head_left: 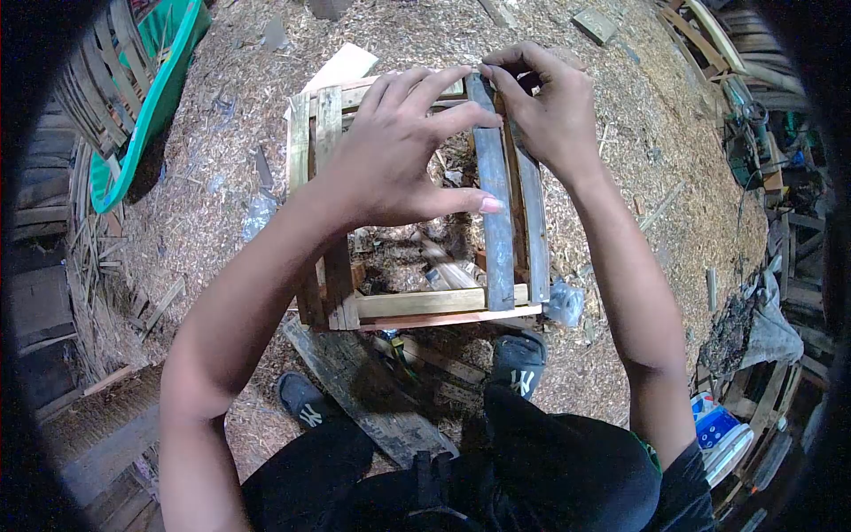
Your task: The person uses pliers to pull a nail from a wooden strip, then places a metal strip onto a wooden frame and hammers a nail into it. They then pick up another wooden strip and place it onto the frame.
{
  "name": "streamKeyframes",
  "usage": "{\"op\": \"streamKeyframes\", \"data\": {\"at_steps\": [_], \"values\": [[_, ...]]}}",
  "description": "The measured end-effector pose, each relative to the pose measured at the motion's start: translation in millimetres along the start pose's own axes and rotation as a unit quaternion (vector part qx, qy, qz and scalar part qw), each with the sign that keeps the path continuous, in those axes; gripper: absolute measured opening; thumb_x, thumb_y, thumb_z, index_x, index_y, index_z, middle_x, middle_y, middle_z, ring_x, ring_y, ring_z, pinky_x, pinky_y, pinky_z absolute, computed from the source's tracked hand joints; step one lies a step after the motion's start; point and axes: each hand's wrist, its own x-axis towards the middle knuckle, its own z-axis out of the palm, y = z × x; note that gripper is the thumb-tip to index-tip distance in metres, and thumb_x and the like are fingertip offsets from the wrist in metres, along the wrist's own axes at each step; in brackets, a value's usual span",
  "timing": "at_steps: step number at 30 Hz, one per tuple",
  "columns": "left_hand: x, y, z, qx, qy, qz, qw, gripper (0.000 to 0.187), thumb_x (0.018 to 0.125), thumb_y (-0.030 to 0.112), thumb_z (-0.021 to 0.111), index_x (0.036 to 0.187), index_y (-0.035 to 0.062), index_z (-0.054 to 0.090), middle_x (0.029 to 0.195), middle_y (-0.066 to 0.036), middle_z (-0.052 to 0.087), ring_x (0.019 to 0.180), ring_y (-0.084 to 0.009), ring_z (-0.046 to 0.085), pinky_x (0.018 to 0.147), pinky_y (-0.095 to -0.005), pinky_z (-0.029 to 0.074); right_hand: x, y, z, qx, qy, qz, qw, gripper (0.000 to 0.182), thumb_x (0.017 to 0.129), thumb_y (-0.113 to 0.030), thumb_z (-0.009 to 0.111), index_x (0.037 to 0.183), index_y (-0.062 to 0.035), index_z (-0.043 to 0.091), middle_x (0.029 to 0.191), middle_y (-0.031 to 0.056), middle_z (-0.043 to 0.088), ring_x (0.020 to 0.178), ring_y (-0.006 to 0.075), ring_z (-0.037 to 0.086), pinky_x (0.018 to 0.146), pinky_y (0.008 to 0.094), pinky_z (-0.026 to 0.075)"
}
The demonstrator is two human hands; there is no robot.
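Observation:
A wooden crate frame (pixel 417 303) made of slats stands in front of me. A grey slat (pixel 495 213) runs along its top, right of the middle. My left hand (pixel 403 151) spreads over the frame; its thumb and a finger rest at the grey slat, and other fingertips reach the slat's far end. At that far end my right hand (pixel 545 106) is closed in a pinch, fingertips close to those of my left hand. Whatever it pinches is too small or hidden to make out. A second grey slat (pixel 533 230) lies to the right.
Wood shavings cover the ground. A plank (pixel 355 381) lies between my feet and the frame. At the upper left stands a green container (pixel 168 84) beside stacked slats. A blue and white package (pixel 716 430) sits at the lower right, near wood piles and a grey cloth (pixel 767 328).

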Motion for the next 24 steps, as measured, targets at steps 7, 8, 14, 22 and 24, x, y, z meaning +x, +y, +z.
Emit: {"op": "streamKeyframes", "data": {"at_steps": [7, 8, 14, 22, 24], "values": [[-0.9, -0.2, 2.2, 0.002, 0.001, -0.010, 1.000, 0.077, 0.069, 0.060, 0.086, 0.131, 0.0196, 0.064, 0.158, -0.018, 0.042, 0.142, -0.0448, 0.040, 0.118, -0.0596, 0.031, -0.7, -2.1, -1.4, -0.003, -0.006, 0.007, 1.000, 0.013, 0.091, -0.011, 0.073, 0.101, -0.0028, 0.074, 0.087, 0.0160, 0.076, 0.080, 0.0262, 0.077, 0.071, 0.0361, 0.059], [-1.1, -0.8, 3.1, 0.002, 0.001, -0.010, 1.000, 0.077, 0.069, 0.060, 0.086, 0.131, 0.0196, 0.064, 0.158, -0.018, 0.042, 0.142, -0.0448, 0.040, 0.118, -0.0596, 0.031, -0.7, -2.4, -1.2, -0.002, -0.006, 0.007, 1.000, 0.013, 0.091, -0.011, 0.073, 0.100, -0.0026, 0.074, 0.087, 0.0160, 0.076, 0.080, 0.0262, 0.077, 0.071, 0.0363, 0.059], [-2.5, -1.2, 4.1, 0.001, 0.006, -0.008, 1.000, 0.083, 0.067, 0.064, 0.085, 0.134, 0.0195, 0.062, 0.158, -0.020, 0.042, 0.142, -0.0458, 0.039, 0.118, -0.0596, 0.032, -0.7, -2.5, -0.1, -0.015, -0.001, -0.008, 1.000, 0.013, 0.090, -0.011, 0.073, 0.100, -0.0023, 0.074, 0.086, 0.0164, 0.075, 0.079, 0.0267, 0.076, 0.071, 0.0365, 0.059], [-2.8, 2.0, 2.1, 0.028, -0.006, 0.000, 1.000, 0.098, 0.061, 0.073, 0.084, 0.136, 0.0147, 0.060, 0.156, -0.022, 0.042, 0.142, -0.0465, 0.038, 0.118, -0.0606, 0.031, 0.5, 0.0, -0.5, -0.027, -0.004, -0.022, 0.999, 0.013, 0.089, -0.012, 0.074, 0.098, -0.0024, 0.073, 0.085, 0.0166, 0.074, 0.077, 0.0281, 0.075, 0.070, 0.0375, 0.058], [-3.1, 1.1, 3.4, 0.025, -0.005, 0.001, 1.000, 0.098, 0.061, 0.073, 0.084, 0.136, 0.0147, 0.060, 0.156, -0.022, 0.042, 0.142, -0.0464, 0.038, 0.118, -0.0607, 0.031, 0.8, 0.9, -0.1, -0.033, -0.003, -0.022, 0.999, 0.013, 0.089, -0.012, 0.074, 0.097, -0.0023, 0.073, 0.084, 0.0167, 0.074, 0.076, 0.0286, 0.075, 0.069, 0.0380, 0.057]]}}
